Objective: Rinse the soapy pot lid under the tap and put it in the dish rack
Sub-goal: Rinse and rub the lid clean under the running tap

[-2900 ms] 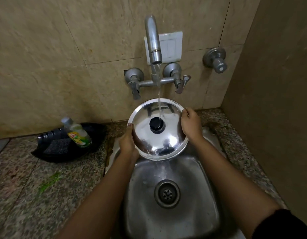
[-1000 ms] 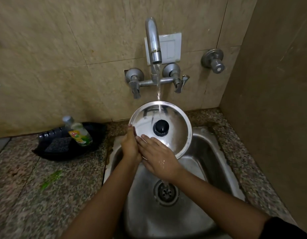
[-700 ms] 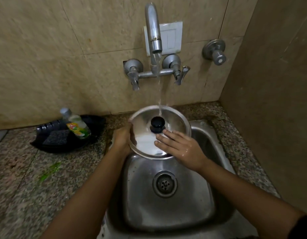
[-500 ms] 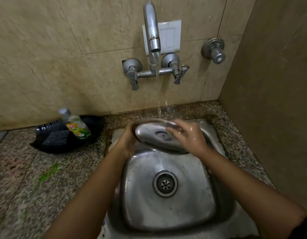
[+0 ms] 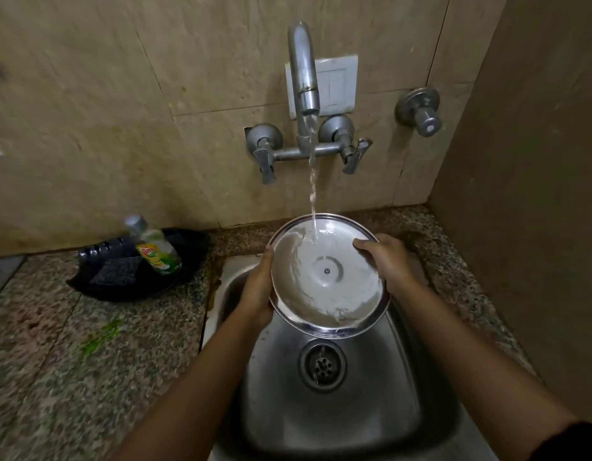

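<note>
Now both hands' fingers clasp pot lid rim, left hand, right hand, underside up beneath tap.

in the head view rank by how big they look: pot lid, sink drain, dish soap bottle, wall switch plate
Largest to smallest as they appear:
1. pot lid
2. wall switch plate and dish soap bottle: too alike to rank, and the spout hides part of the plate
3. sink drain
</note>
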`<state>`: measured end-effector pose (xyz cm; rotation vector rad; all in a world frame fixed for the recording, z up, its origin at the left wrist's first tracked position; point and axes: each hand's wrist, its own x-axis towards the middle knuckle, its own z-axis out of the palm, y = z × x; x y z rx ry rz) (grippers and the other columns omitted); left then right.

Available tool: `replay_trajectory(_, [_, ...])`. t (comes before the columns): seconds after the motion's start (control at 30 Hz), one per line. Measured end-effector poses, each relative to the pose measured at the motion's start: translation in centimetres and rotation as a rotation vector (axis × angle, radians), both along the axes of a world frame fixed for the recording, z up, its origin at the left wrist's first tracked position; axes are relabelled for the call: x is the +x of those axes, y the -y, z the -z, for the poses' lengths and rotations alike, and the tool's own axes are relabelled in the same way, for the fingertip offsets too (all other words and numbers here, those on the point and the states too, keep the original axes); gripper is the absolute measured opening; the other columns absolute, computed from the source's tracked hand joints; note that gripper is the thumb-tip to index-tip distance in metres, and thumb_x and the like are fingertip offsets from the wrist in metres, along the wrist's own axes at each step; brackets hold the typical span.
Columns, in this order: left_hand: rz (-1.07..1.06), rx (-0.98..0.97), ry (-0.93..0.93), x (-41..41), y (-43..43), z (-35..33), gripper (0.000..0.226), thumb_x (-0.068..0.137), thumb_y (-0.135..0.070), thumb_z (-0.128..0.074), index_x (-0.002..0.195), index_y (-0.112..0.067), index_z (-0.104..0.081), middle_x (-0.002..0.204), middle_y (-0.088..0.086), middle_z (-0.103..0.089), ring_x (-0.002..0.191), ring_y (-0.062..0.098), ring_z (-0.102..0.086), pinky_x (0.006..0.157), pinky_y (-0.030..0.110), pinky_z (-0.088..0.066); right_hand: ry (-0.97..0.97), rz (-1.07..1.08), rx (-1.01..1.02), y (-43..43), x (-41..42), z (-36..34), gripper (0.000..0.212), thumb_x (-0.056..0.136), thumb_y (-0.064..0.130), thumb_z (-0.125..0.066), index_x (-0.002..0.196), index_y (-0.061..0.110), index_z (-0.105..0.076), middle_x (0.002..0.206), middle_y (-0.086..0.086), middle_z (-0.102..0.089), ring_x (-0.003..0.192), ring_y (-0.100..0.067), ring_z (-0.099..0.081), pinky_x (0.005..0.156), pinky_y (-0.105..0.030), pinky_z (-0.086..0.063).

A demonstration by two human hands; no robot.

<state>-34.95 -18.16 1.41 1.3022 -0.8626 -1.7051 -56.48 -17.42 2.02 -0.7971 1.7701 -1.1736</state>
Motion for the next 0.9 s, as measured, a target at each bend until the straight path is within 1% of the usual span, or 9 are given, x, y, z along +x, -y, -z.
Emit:
replay_trajectory(0.1, [-0.103, 0.018, 0.019, -1.2, -0.6, 0.9, 0.050, 0.092, -0.055, -0.046, 0.107, -0.015, -0.070, 0.105, 0.011, -0.074, 0.100, 0.026, -0.069, 0.088, 0.039, -0.055, -0.831, -0.077, -0.035, 0.4, 0.8, 1.4, 0.042, 0.091, 0.035, -0.051, 0.123, 0.008, -0.056, 0.124, -0.014, -0.061, 0.112, -0.034, -0.057, 0.092, -0.041, -0.044])
replay_trajectory(0.17, [-0.115, 0.021, 0.023, -2.2, -1.1, 0.5, 0.045, 0.095, -0.052, -0.043, 0.097, -0.016, -0.070, 0.098, 0.009, -0.074, 0.095, 0.025, -0.069, 0.083, 0.036, -0.056, -1.158, -0.172, -0.107, 1.1, 2.0, 1.7, 0.059, 0.094, 0.043, -0.038, 0.140, 0.006, -0.039, 0.144, -0.017, -0.044, 0.134, -0.033, -0.039, 0.110, -0.045, -0.032])
replay_trajectory(0.3, [-0.104, 0.014, 0.023, -3.9, -1.0, -0.8, 0.044, 0.098, -0.050, -0.038, 0.097, -0.017, -0.068, 0.092, 0.006, -0.073, 0.081, 0.012, -0.069, 0.064, 0.020, -0.056, -1.143, -0.629, -0.350, 1.1, 6.5, 1.1, 0.064, 0.096, 0.044, -0.021, 0.152, 0.015, -0.009, 0.161, -0.006, -0.012, 0.149, -0.020, -0.006, 0.120, -0.043, -0.010])
replay_trajectory(0.4, [-0.189, -0.013, -0.006, -2.5, 0.0, -0.8, 0.058, 0.090, -0.061, -0.045, 0.112, -0.012, -0.067, 0.108, 0.012, -0.073, 0.098, 0.023, -0.070, 0.088, 0.033, -0.055, -1.152, -0.917, -0.446, -2.3, 6.9, 1.6, 0.061, 0.099, 0.044, -0.019, 0.153, 0.020, -0.004, 0.161, 0.004, -0.003, 0.148, -0.011, 0.002, 0.120, -0.032, -0.003])
replay_trajectory(0.47, [-0.200, -0.022, -0.024, -0.7, 1.1, 0.8, 0.076, 0.075, -0.075, -0.053, 0.117, -0.012, -0.066, 0.113, 0.016, -0.071, 0.107, 0.034, -0.067, 0.097, 0.049, -0.050, -1.265, -0.912, -0.403, -3.7, 4.3, 2.8, 0.065, 0.097, 0.053, -0.019, 0.153, 0.024, -0.002, 0.160, 0.008, 0.001, 0.148, -0.009, 0.003, 0.118, -0.031, 0.001])
replay_trajectory(0.57, [-0.226, -0.048, 0.011, 0.6, 1.2, 1.9, 0.067, 0.082, -0.068, -0.048, 0.116, -0.014, -0.067, 0.113, 0.014, -0.072, 0.108, 0.032, -0.066, 0.097, 0.051, -0.050, -1.317, -0.691, -0.213, -3.3, 0.3, 3.7, 0.073, 0.092, 0.057, -0.017, 0.153, 0.020, -0.003, 0.161, 0.003, 0.002, 0.149, -0.015, 0.003, 0.119, -0.035, 0.001])
replay_trajectory(0.67, [-0.196, -0.045, -0.006, 0.1, 0.1, 1.6, 0.061, 0.083, -0.065, -0.048, 0.113, -0.016, -0.069, 0.113, 0.011, -0.072, 0.107, 0.029, -0.067, 0.100, 0.050, -0.048, -1.332, -0.510, -0.159, -0.2, 1.0, 2.7, 0.074, 0.094, 0.059, -0.016, 0.153, 0.016, -0.004, 0.162, -0.003, -0.003, 0.149, -0.019, 0.001, 0.118, -0.038, 0.002])
replay_trajectory(0.77, [-0.143, -0.043, 0.049, -0.6, -0.4, 1.3, 0.060, 0.083, -0.066, -0.049, 0.107, -0.016, -0.071, 0.108, 0.013, -0.074, 0.103, 0.030, -0.069, 0.099, 0.050, -0.049, -1.222, -0.477, -0.279, 2.9, 5.5, 0.8, 0.070, 0.095, 0.056, -0.024, 0.151, 0.014, -0.014, 0.160, -0.005, -0.016, 0.148, -0.021, -0.008, 0.119, -0.042, 0.001])
replay_trajectory(0.9, [-0.085, -0.095, 0.128, -0.5, -0.4, -0.1, 0.049, 0.086, -0.062, -0.051, 0.100, -0.020, -0.073, 0.098, 0.006, -0.077, 0.095, 0.023, -0.072, 0.092, 0.042, -0.054, -1.244, -0.704, -0.564, 4.6, 9.4, -1.4, 0.051, 0.094, 0.041, -0.022, 0.124, 0.022, -0.058, 0.122, -0.002, -0.060, 0.121, -0.022, -0.050, 0.107, -0.044, -0.018])
